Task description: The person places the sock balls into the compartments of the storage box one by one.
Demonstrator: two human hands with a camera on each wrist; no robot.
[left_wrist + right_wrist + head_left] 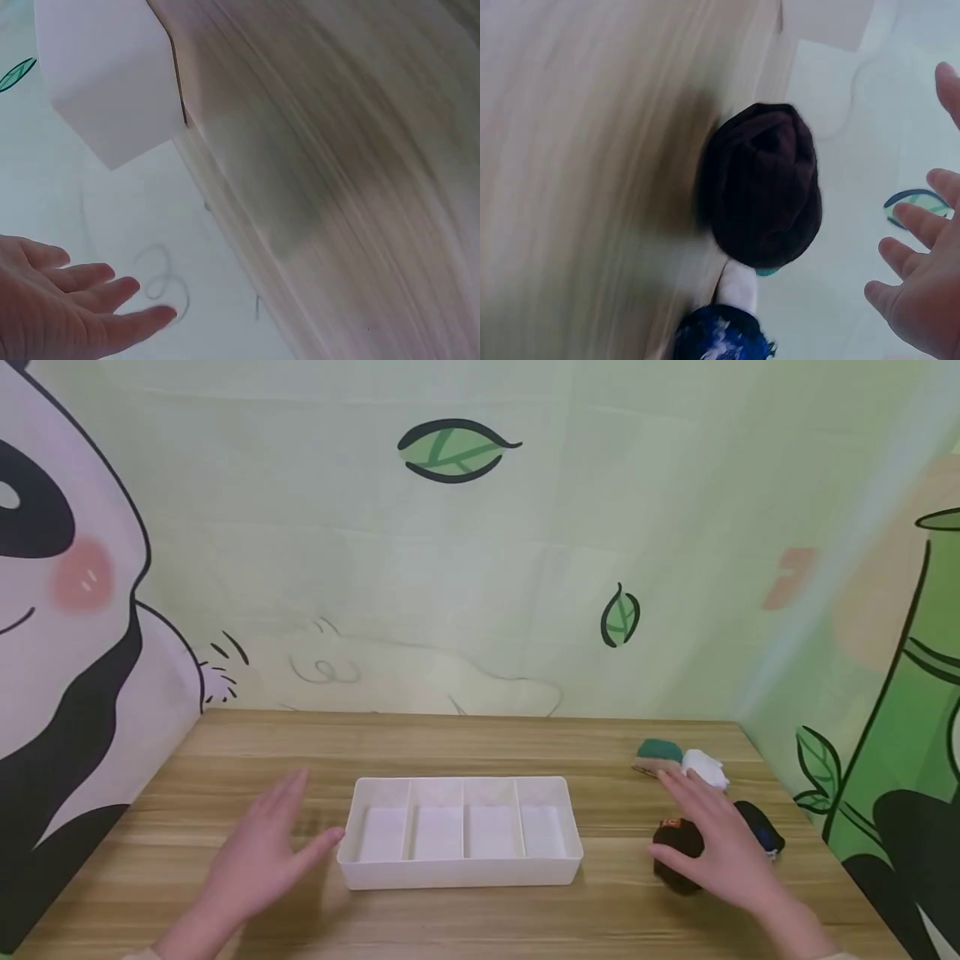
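A white tray [461, 873] with several compartments stands on the table, nothing lying in them. My left hand [258, 852] hovers off its left end, fingers spread, thumb pointing at the corner. In the left wrist view the same hand [67, 307] holds nothing beside the tray's end [112, 82]. On the right, my right hand [720, 847] reaches over a balled-up dark brown cloth bundle [675, 872], like rolled socks, partly covering it. The right wrist view shows this bundle [765, 187] apart from the spread fingers of the hand [930, 292].
Behind my right hand lie a green and pinkish bundle [660, 752] and a white one [705, 767]. A dark blue patterned bundle [761, 828] sits to its right, near the edge of the wooden table [465, 922]. A printed cloth backdrop [525, 568] stands behind.
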